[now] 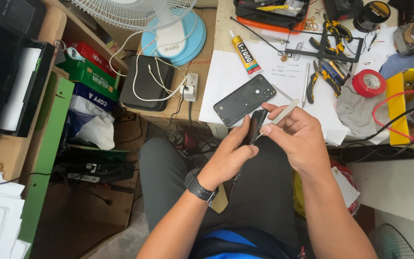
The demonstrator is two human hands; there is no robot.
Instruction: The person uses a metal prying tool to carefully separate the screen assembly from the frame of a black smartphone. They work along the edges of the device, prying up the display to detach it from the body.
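Left hand (231,156) grips a dark phone (255,125) edge-on over the lap. Right hand (297,136) pinches tweezers (283,114), tip at the phone. Back cover (244,100) (black) lies just beyond on white paper (226,76).

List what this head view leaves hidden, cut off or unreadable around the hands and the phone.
- Phone: seen edge-on, its lower part hidden by the left hand.
- Tweezers: tip too small to see what it touches.
- Right hand: palm side and fingertips turned away.
- Fan: cut off by the top edge.
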